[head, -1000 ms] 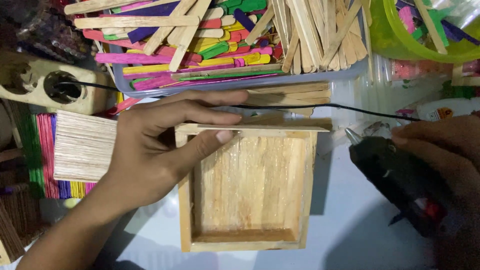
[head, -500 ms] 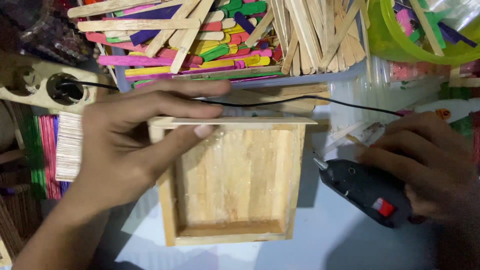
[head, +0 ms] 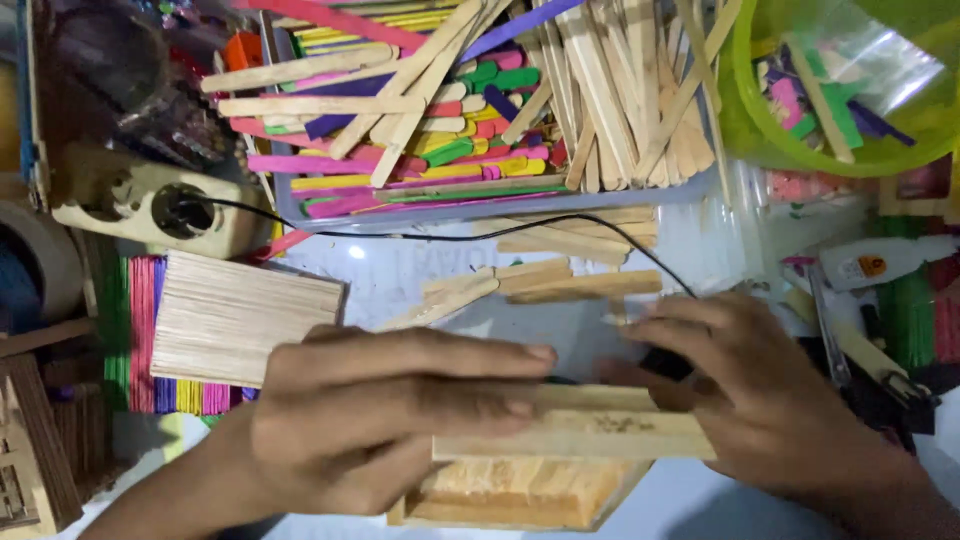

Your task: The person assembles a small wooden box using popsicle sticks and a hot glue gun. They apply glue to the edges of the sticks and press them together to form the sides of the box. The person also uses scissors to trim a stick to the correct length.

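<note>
My left hand [head: 385,420] wraps narrow over the near wall of the wooden stick box [head: 560,450], fingers laid flat along its top edge; my right hand [head: 745,400] closes on the same wall's other end, a black thing half hidden beneath it; loose plain sticks [head: 530,285] lie just beyond my fingertips; a stacked stick panel [head: 235,315] sits beyond my left wrist.

The left hand [head: 370,420] comes in from the lower left with its back up, fingers [head: 480,358] stretched out flat and close together, pointing right. The right hand [head: 770,400] enters from the lower right, fingers curled downward, knuckles raised, fingertips nearly meeting the left's.
</note>
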